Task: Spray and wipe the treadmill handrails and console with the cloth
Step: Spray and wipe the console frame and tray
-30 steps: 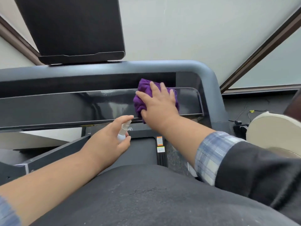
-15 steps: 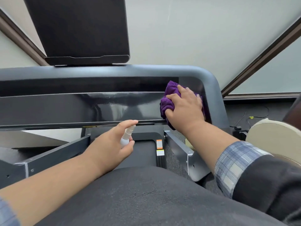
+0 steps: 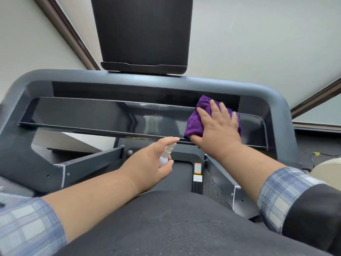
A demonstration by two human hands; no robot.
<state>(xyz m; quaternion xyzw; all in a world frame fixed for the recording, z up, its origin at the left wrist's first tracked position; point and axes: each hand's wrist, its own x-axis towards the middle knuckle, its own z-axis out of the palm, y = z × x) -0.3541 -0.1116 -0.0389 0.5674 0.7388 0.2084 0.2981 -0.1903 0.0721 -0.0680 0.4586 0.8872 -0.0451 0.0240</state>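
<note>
Head view, only one there is: right hand point(image 3: 219, 126) lies flat, fingers spread, pressing the purple cloth point(image 3: 195, 122) onto the glossy console panel point(image 3: 110, 117), toward its right end. The panel's long axis runs left-right, so I'd guess most of what's left to wipe lies to the left of the cloth. Left hand point(image 3: 147, 163) grips the little spray bottle point(image 3: 166, 154) just below the panel's lower edge, finger on the nozzle. The dark screen point(image 3: 142, 32) above is out of the way.
</note>
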